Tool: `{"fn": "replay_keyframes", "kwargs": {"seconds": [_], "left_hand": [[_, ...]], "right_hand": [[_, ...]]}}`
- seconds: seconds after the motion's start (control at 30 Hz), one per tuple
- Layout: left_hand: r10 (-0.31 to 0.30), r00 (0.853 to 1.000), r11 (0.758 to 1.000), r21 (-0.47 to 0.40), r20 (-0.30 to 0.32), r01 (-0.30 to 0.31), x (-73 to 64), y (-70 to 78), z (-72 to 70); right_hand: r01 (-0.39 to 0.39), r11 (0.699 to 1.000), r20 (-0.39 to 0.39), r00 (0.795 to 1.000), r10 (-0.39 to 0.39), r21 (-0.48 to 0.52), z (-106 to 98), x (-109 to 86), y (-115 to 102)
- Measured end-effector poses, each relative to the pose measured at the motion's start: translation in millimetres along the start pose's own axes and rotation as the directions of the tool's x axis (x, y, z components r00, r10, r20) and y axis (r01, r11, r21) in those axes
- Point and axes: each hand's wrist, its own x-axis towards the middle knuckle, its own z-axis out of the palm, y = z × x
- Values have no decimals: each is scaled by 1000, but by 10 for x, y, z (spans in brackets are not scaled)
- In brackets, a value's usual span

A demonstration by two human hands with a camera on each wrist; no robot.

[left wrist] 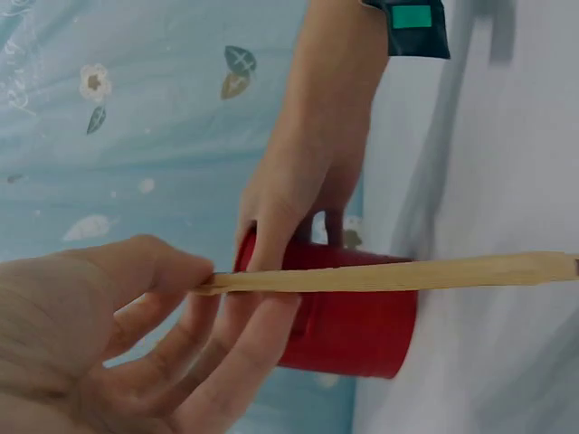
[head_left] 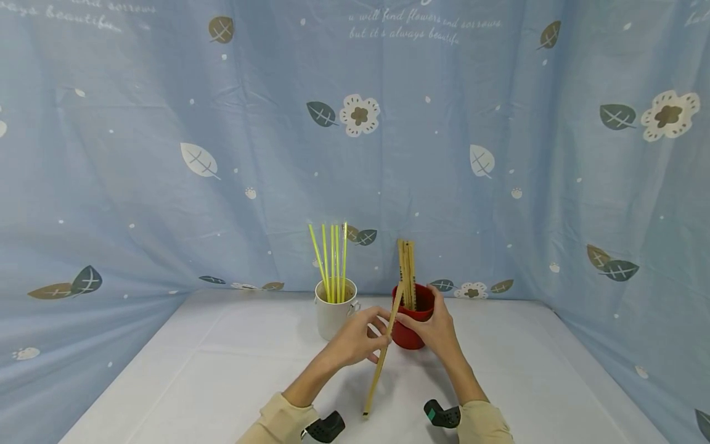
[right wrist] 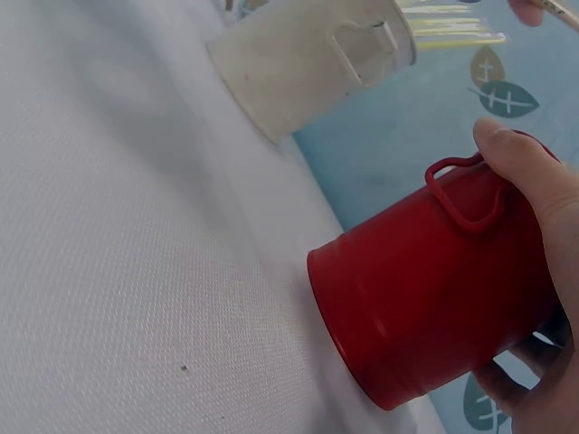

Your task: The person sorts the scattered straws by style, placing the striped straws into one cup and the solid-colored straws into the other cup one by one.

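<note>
My left hand (head_left: 355, 338) pinches a long flat wooden stick (head_left: 381, 361) between thumb and fingers near its upper part. The stick slants, its dark-marked lower end toward me, and passes in front of the red metal pail (head_left: 407, 339). My right hand (head_left: 440, 327) grips that pail at its rim, the thumb by the wire-like handle (right wrist: 466, 221) and the fingers round the far side. Inside the pail several similar wooden sticks (head_left: 407, 265) with dark printing stand upright. The left wrist view shows the held stick (left wrist: 434, 274) across the pail (left wrist: 353, 330).
Left of the red pail stands a white metal pail (head_left: 331, 320) with several thin yellow-green sticks (head_left: 333, 259) upright in it. Both pails are on a white-covered table (head_left: 194, 370). A blue patterned curtain (head_left: 266, 154) hangs close behind, and also along the sides.
</note>
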Motion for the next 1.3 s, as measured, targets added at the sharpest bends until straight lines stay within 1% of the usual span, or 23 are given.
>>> {"fn": "replay_keyframes", "kwargs": {"seconds": [0.23,0.3,0.47,0.7,0.83,1.0,1.3], "left_hand": [[64,994,997,-30,-93,-67,37,47,-23],[71,991,996,-39,-110,-75,47,63,-28],[60,989,996,-59,-137,-68,72,69,-39],[97,977,992,-66,-191,-111,140,68,-62],[102,971,991,-64,-217,-119,198,98,-71],[106,964,990,-62,-246,-125,283,168,-88],[124,947,988,-49,-295,-145,447,364,-131]], "right_hand": [[-7,1000,-5,1000,7,2,-3,-1,5],[-7,1000,-1,1000,7,3,-6,-9,1],[-1,1000,2,1000,1,-2,-4,-16,4],[10,1000,1,1000,-10,-2,7,-20,6],[13,1000,2,1000,-13,2,18,-17,2],[5,1000,-5,1000,-5,-6,16,-7,-1],[12,1000,-5,1000,-12,-4,4,-9,1]]}}
